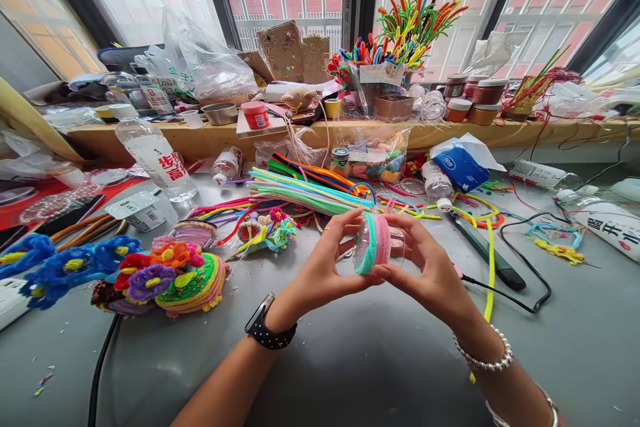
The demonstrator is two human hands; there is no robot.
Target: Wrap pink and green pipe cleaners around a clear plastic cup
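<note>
Both my hands hold a small clear plastic cup (375, 245) above the grey table (350, 360). Teal and pink pipe cleaners are wound round the cup in bands. My left hand (327, 265), with a black watch at the wrist, pinches the cup's left side between thumb and fingers. From the right, my right hand (427, 267), with a bead bracelet, grips the cup's other side. Just behind the cup lies a bundle of pastel pipe cleaners (305, 190).
Finished pipe-cleaner flowers and a coiled basket (190, 283) lie at the left, blue flowers (65, 263) beside them. A black glue gun (487, 250) and its cable are at the right. Water bottles, a tissue pack (460, 167), jars and more pipe cleaners crowd the windowsill.
</note>
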